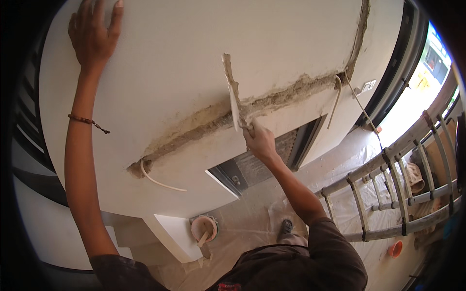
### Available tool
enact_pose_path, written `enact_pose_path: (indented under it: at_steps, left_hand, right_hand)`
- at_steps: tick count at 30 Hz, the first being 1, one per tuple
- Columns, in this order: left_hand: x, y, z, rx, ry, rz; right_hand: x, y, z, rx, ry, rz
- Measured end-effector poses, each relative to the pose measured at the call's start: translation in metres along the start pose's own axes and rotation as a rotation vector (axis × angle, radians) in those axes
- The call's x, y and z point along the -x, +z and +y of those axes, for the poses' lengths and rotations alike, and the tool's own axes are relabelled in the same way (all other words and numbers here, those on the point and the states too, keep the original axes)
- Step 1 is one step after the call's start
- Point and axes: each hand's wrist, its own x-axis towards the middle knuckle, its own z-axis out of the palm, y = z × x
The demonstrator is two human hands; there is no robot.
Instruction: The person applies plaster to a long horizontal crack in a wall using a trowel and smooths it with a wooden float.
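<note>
High at the left, my left hand (94,36) lies flat on the white wall (170,63), fingers stretched out and holding nothing. My right hand (259,138) is closed round the handle of a trowel (235,112), at a rough grey-brown groove (286,97) that crosses the wall. Its pale blade shows nearly edge-on; I cannot tell how much of it touches the wall. Above the blade rises a narrow rough strip (229,70); whether it is a groove or plaster on the tool I cannot tell. My right hand hides part of the handle.
White cables hang from the groove's left end (162,183) and right end (335,104). A recessed opening (262,160) lies below. On the sheeted floor stand a bucket (194,227) with a tool in it and a small red container (395,249). A ladder (374,169) occupies the right side.
</note>
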Motion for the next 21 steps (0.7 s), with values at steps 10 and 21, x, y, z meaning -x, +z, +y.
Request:
enact_pose_path:
  at_steps: [10, 21]
  left_hand:
    - [-0.002, -0.008, 0.002, -0.05, -0.028, -0.036]
    - [0.001, -0.003, 0.001, -0.077, -0.007, -0.012]
  right_hand:
    - [0.087, -0.034, 0.03, -0.694, 0.23, 0.165]
    - [0.039, 0.064, -0.04, -0.91, 0.337, 0.182]
